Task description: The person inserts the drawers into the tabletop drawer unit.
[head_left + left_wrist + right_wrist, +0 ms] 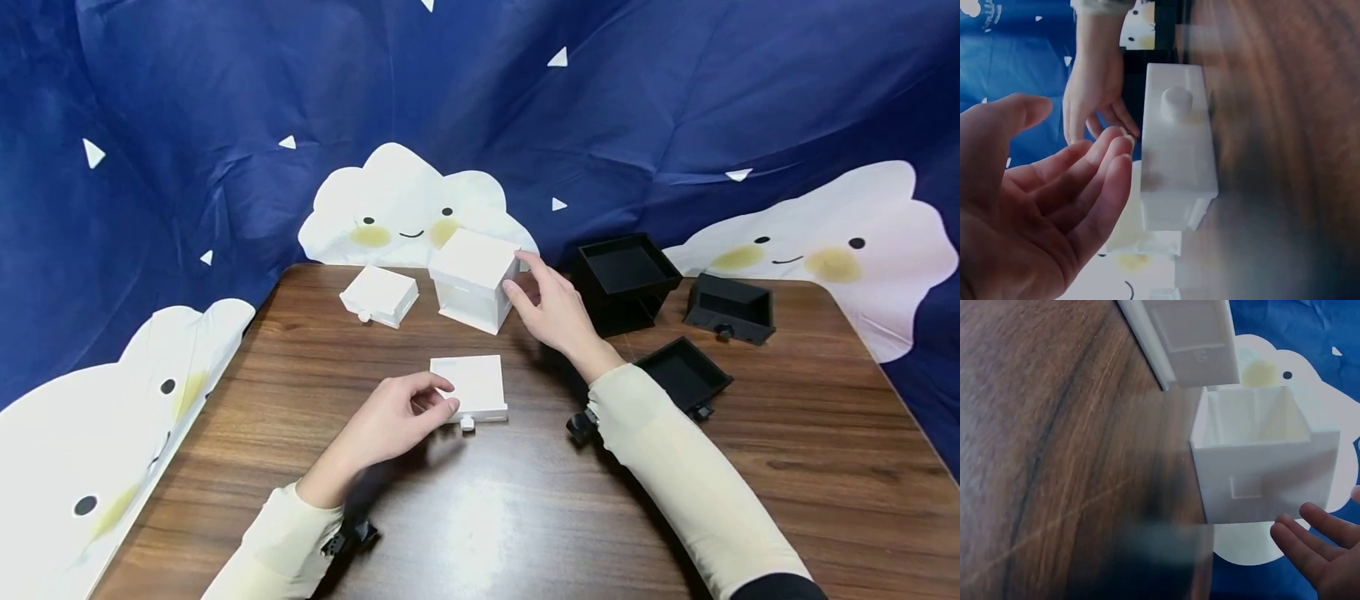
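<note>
A small white drawer with a knob lies on the table. My left hand is over its left side with fingers bent loosely and no grip on it; in the left wrist view that hand is beside the drawer's knobbed front. Farther back stands a white cabinet with an open front. My right hand is at its right side, thumb and fingers apart. In the right wrist view the right fingertips are close to the cabinet wall; whether they touch cannot be told.
Another white drawer lies left of the cabinet. On the right stand a black cabinet and two black drawers, one behind and one nearer, beside my right forearm. A blue cloud-patterned cloth hangs behind the wooden table.
</note>
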Demonstrator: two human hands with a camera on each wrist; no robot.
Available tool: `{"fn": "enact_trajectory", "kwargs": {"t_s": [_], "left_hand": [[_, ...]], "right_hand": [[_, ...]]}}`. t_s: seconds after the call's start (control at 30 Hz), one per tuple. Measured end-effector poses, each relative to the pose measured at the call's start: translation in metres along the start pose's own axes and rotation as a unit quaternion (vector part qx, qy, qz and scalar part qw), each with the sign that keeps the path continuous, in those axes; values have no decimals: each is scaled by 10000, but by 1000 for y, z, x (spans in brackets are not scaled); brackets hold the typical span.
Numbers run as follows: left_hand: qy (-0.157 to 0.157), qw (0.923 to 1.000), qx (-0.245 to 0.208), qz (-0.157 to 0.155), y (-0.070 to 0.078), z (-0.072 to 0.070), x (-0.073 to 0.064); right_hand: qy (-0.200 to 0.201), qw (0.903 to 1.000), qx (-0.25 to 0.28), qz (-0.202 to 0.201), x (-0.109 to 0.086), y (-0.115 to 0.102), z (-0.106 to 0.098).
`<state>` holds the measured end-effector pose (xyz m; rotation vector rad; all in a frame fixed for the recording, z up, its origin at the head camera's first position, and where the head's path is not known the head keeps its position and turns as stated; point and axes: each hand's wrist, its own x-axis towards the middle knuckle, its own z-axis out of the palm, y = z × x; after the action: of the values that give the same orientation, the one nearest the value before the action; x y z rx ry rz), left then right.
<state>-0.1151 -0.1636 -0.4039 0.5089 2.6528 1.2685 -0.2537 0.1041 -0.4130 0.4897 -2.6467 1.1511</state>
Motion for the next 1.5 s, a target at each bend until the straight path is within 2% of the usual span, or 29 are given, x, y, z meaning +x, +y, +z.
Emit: {"fn": "enact_trajectory", "kwargs": {"t_s": [0.1, 0.27, 0.43, 0.7, 1.03, 1.23, 1.33, 1.5], "left_hand": [[-219, 9997, -31, -43, -2, 2, -3], [-412, 9990, -69, -143, -8, 7, -6], [-709, 9958, -472, -324, -15, 12, -7], [-807, 9899, -959, -664, -20, 20, -6], [-831, 9731, -1795, -1179, -19, 31, -6], [-857, 9537, -2423, -1563, -22, 38, -4], [-807, 9466, -2617, -1703, -25, 41, -4], [-650, 9443, -2716, -1742, -28, 46, -2]], "right_hand": [[-112, 9998, 89, 166, 5, 0, 6], [-159, 9980, 433, 430, 11, 4, 16], [-120, 9965, 596, 578, 13, 6, 20], [-30, 9950, 708, 709, 16, 5, 23], [44, 9936, 882, 708, 17, 5, 24], [9, 9925, 953, 766, 17, 5, 26], [-1, 9919, 994, 797, 16, 5, 26], [34, 9915, 1020, 807, 16, 6, 27]]}}
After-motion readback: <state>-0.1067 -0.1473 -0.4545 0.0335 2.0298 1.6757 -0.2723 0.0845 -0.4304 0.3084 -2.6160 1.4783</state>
